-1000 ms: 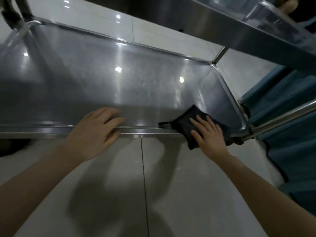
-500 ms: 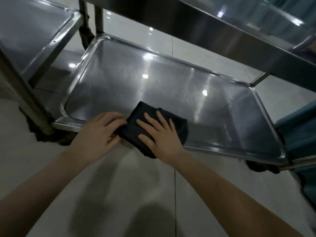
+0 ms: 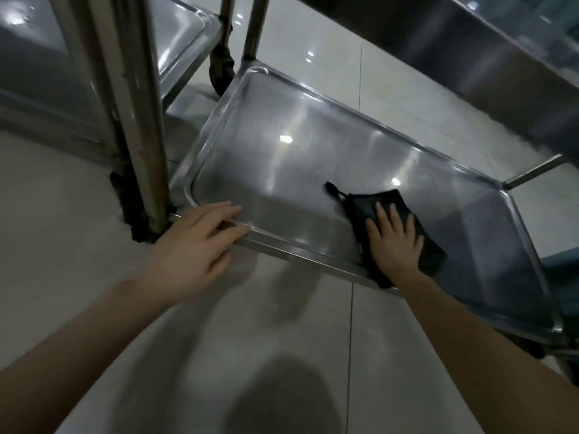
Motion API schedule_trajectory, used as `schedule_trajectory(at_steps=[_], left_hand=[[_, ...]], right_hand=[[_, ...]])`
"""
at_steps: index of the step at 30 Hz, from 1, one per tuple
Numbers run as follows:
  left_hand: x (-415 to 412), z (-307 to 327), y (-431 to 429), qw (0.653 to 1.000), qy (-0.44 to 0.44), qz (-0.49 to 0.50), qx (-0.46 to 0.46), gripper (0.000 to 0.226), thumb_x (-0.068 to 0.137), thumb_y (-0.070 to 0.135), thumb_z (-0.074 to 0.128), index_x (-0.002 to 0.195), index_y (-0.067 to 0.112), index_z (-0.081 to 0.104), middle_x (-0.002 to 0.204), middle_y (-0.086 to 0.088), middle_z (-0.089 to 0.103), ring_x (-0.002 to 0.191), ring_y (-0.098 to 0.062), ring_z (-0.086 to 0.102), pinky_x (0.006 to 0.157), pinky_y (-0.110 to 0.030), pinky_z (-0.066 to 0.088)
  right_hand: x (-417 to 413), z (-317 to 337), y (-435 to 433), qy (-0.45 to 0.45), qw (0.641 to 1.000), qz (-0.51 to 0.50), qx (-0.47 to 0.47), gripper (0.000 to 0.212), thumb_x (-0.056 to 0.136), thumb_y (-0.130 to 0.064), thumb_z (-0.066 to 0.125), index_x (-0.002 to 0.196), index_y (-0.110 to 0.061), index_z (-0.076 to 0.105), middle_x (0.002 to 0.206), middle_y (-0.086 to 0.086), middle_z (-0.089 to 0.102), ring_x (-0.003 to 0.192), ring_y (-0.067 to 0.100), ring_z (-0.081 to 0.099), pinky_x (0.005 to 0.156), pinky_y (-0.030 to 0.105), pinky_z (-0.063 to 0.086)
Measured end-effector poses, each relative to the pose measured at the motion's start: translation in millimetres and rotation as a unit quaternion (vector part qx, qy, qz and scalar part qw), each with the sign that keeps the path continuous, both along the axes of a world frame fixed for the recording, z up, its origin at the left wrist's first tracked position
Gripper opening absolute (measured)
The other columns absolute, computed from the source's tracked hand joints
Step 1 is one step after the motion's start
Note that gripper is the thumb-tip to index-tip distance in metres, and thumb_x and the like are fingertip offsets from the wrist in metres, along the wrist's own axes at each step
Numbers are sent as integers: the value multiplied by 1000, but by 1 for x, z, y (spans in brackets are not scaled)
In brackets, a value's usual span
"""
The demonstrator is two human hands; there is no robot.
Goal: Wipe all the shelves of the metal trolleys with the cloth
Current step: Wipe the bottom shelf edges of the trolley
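The bottom shelf (image 3: 282,158) of a metal trolley lies low over the tiled floor, shiny and bare. A dark folded cloth (image 3: 369,203) lies on its near right part, overlapping the front rim. My right hand (image 3: 394,242) presses flat on the cloth with straight fingers. My left hand (image 3: 194,249) rests on the shelf's front rim near its left corner, fingers straight, holding nothing. The shelf above (image 3: 470,57) crosses the top right of the view.
A second metal trolley (image 3: 175,36) stands to the left, its upright post (image 3: 141,120) and dirty caster (image 3: 138,223) close to my left hand. Another caster (image 3: 221,67) sits behind. Blue fabric (image 3: 560,270) shows at the right edge. Pale floor tiles (image 3: 282,339) lie in front.
My right hand has slid the cloth to the right along the shelf's front, away from my left hand. The view has shifted, bringing the left trolley's post into sight.
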State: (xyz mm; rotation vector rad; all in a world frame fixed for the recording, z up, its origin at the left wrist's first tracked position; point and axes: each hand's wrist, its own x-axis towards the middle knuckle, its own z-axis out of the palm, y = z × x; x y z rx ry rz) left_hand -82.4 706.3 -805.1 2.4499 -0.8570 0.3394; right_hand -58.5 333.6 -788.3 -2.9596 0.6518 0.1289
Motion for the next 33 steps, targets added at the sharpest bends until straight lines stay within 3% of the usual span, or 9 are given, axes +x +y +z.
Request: schedule_trajectory(at_steps=[3, 5, 9, 12, 16, 20, 26, 30, 33], left_hand=[[0, 4, 3, 1000, -20, -2, 3, 36, 89, 25, 47, 113, 9, 69, 128, -15, 57, 122, -32, 52, 103, -37, 39], [0, 6, 7, 1000, -25, -2, 12, 33, 90, 23, 49, 112, 8, 69, 128, -16, 57, 123, -33, 52, 103, -40, 43], [0, 7, 13, 999, -24, 24, 0, 30, 89, 19, 54, 112, 9, 70, 128, -17, 57, 122, -34, 53, 97, -47, 48], [-2, 3, 15, 999, -21, 23, -15, 31, 90, 19, 53, 114, 9, 69, 128, -16, 57, 123, -34, 53, 98, -47, 47], [-1, -1, 21, 1000, -22, 17, 0, 31, 91, 17, 55, 118, 8, 66, 132, -17, 54, 127, -33, 49, 100, -47, 46], [-3, 3, 24, 1000, -16, 20, 9, 31, 89, 15, 59, 119, 8, 64, 132, -16, 53, 127, -32, 48, 101, -45, 45], [-15, 3, 31, 999, -26, 44, 8, 31, 96, 20, 51, 121, 7, 62, 133, -15, 53, 127, -30, 48, 104, -42, 43], [-21, 4, 30, 996, -34, 84, -23, 36, 99, 24, 50, 128, 4, 57, 135, -18, 50, 127, -32, 47, 105, -43, 41], [-23, 3, 24, 994, -62, 88, -36, 39, 99, 24, 52, 132, 4, 54, 141, -19, 46, 135, -31, 39, 112, -42, 34]], right_hand=[[36, -4, 91, -20, 993, 117, 10, 55, 98, -61, 21, 151, -48, 12, 163, -13, 3, 150, 24, -9, 117, 56, -6], [44, -4, 146, -37, 976, 216, 12, 55, 99, -60, 23, 151, -46, 15, 163, -12, 5, 150, 23, -8, 117, 55, -7], [29, 0, 154, -31, 937, 346, 27, 55, 98, -61, 26, 151, -48, 16, 162, -16, 6, 150, 14, -8, 118, 48, -8], [14, 0, 94, -42, 959, 281, 19, 54, 98, -58, 31, 150, -48, 20, 161, -17, 10, 150, 14, -3, 119, 47, -1], [25, 5, 21, -10, 998, 57, -8, 55, 100, -55, 27, 152, -43, 17, 163, -9, 9, 150, 23, 0, 118, 56, 3], [77, 0, 44, 8, 999, -23, 27, 58, 97, -61, 22, 152, -44, 12, 164, -9, 2, 149, 29, -8, 116, 61, -5], [149, -10, 172, -1, 982, 185, 32, 61, 93, -69, 16, 150, -48, 10, 163, -13, 0, 149, 25, -13, 115, 57, -10], [117, -10, 239, -29, 928, 366, 58, 60, 94, -66, 18, 151, -48, 11, 163, -13, 4, 149, 21, -11, 114, 56, -11], [65, -6, 235, -40, 882, 468, 45, 60, 95, -61, 17, 152, -44, 12, 163, -10, 6, 150, 22, -8, 117, 55, -6]])
